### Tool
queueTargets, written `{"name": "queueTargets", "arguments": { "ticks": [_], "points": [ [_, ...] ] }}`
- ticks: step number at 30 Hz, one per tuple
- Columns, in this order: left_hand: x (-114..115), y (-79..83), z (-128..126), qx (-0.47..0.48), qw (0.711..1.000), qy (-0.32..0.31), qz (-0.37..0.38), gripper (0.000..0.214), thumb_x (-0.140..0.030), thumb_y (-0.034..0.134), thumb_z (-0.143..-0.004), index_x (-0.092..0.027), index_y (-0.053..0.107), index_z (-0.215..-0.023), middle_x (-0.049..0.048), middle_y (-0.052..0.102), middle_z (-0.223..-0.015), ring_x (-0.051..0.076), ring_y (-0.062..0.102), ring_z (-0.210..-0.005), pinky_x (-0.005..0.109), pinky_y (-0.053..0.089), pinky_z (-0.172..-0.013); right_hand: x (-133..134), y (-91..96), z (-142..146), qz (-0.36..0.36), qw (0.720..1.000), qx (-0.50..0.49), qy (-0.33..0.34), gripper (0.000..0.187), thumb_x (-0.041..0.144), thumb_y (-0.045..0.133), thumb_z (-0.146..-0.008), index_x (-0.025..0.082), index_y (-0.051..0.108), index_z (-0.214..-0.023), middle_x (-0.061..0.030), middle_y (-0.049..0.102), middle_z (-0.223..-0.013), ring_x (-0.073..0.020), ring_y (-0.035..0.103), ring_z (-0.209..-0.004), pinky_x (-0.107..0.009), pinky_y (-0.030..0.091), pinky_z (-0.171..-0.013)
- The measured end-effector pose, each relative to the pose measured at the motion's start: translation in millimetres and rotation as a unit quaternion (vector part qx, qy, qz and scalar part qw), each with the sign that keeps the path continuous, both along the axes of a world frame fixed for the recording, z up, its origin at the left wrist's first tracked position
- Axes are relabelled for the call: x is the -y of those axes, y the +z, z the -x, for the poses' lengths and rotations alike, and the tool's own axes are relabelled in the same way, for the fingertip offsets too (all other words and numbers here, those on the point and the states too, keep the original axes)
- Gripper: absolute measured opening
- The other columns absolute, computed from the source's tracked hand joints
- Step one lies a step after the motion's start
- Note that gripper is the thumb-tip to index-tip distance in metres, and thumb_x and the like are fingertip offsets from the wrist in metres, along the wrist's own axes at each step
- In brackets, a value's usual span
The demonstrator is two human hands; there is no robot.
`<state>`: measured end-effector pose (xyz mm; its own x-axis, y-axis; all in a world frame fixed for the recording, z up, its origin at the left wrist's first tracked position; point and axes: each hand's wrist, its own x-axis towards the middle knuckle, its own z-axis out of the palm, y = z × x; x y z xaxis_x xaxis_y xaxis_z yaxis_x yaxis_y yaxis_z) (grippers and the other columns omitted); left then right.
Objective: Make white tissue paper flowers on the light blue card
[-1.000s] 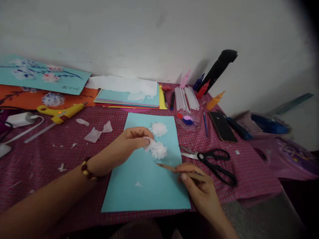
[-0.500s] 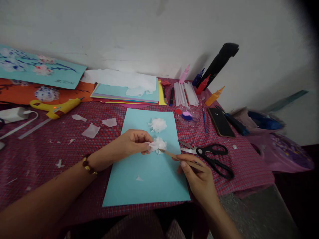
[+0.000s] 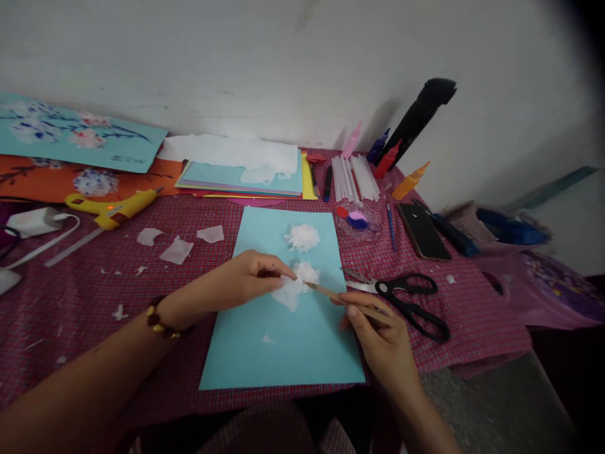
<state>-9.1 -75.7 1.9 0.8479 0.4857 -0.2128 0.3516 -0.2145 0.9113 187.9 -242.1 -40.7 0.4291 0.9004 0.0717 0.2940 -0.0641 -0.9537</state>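
My left hand (image 3: pixel 253 277) reaches in from the left, thumb and index finger closed on a thin piece of white tissue paper (image 3: pixel 287 297). Its index fingertip touches the lower white paper flower (image 3: pixel 306 272). In my right hand (image 3: pixel 375 321) is a slim wooden stick (image 3: pixel 333 295), its tip against that tissue and flower. A second fluffy paper flower (image 3: pixel 302 238) sits just above on the light blue sheet (image 3: pixel 250 359). A small white scrap (image 3: pixel 267 338) lies lower on the sheet.
Black-handled scissors (image 3: pixel 401 293) lie right of the sheet, near a phone (image 3: pixel 424 231). Cut tissue pieces (image 3: pixel 177 250) and a yellow glue gun (image 3: pixel 116 209) are on the left. Glue sticks (image 3: pixel 354 178), paint bottles (image 3: pixel 410 181) and stacked coloured paper (image 3: pixel 236 186) stand along the back.
My left index finger has stretched rightward to the lower flower. The tissue piece has spread and now hangs below the fingers. My right hand stays in nearly the same place with the stick.
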Motion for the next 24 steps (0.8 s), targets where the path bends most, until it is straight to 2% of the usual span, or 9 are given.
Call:
{"name": "queueTargets", "arguments": {
  "ticks": [3,6,10,12,16,21,24],
  "points": [
    [0,-10.9,-2,0.012,0.998,0.029,0.050,0.032,-0.027,0.056,-0.076,-0.015,0.059,-0.105,-0.0052,0.050,-0.065,0.008,0.043,-0.055,0.019,0.033,-0.050,-1,2.3,1,-0.003,1.000,0.007,0.001,0.013,0.028,0.060,-0.085,0.026,0.071,-0.091,-0.0001,0.072,-0.083,-0.0116,0.062,-0.060,-0.023,0.052,-0.056],
    [3,-17.9,-5,0.019,0.996,0.046,0.071,0.029,-0.025,0.059,-0.071,-0.016,0.056,-0.099,-0.0064,0.050,-0.063,0.007,0.041,-0.053,0.018,0.031,-0.048,-2,3.1,1,-0.004,1.000,0.008,-0.001,0.013,0.028,0.060,-0.085,0.025,0.071,-0.090,-0.0011,0.073,-0.083,-0.0123,0.062,-0.060,-0.023,0.053,-0.055],
    [6,-24.8,-9,0.006,0.999,0.039,0.023,0.006,-0.019,0.057,-0.070,-0.015,0.057,-0.075,-0.0038,0.054,-0.063,0.008,0.046,-0.057,0.019,0.036,-0.053,-1,2.4,1,-0.006,1.000,0.008,0.002,0.013,0.029,0.060,-0.085,0.025,0.071,-0.091,-0.0027,0.073,-0.086,-0.0135,0.063,-0.061,-0.025,0.054,-0.056],
    [7,-27.6,-11,0.005,0.999,0.036,-0.015,0.004,-0.018,0.055,-0.071,-0.015,0.058,-0.069,-0.0031,0.055,-0.062,0.008,0.047,-0.057,0.019,0.037,-0.053,-1,2.1,1,-0.007,1.000,0.002,0.000,0.014,0.030,0.060,-0.085,0.024,0.071,-0.092,-0.0035,0.073,-0.086,-0.0145,0.064,-0.062,-0.026,0.054,-0.055],
    [8,-29.7,-16,0.018,0.996,0.064,-0.064,0.006,-0.017,0.055,-0.073,-0.016,0.061,-0.070,-0.0029,0.057,-0.062,0.009,0.050,-0.058,0.020,0.038,-0.053,5,0.5,1,-0.018,1.000,0.001,-0.001,0.013,0.029,0.061,-0.086,0.025,0.071,-0.093,-0.0027,0.073,-0.083,-0.0144,0.064,-0.062,-0.025,0.054,-0.056],
    [9,-28.0,-24,0.014,0.993,0.095,-0.068,0.006,-0.014,0.056,-0.071,-0.016,0.062,-0.072,-0.0025,0.059,-0.064,0.010,0.051,-0.059,0.020,0.039,-0.055,15,-3.7,2,-0.084,0.996,0.003,0.006,0.015,0.022,0.057,-0.088,0.028,0.068,-0.097,-0.0006,0.071,-0.086,-0.0133,0.063,-0.068,-0.024,0.053,-0.062],
    [9,-28.1,-27,0.017,0.992,0.106,-0.073,0.007,-0.012,0.056,-0.070,-0.015,0.062,-0.072,-0.0027,0.058,-0.063,0.009,0.050,-0.057,0.021,0.038,-0.055,16,-4.3,2,-0.079,0.996,0.032,0.037,0.016,0.021,0.057,-0.088,0.028,0.067,-0.099,-0.0012,0.071,-0.090,-0.0142,0.064,-0.071,-0.026,0.053,-0.067]
  ]
}}
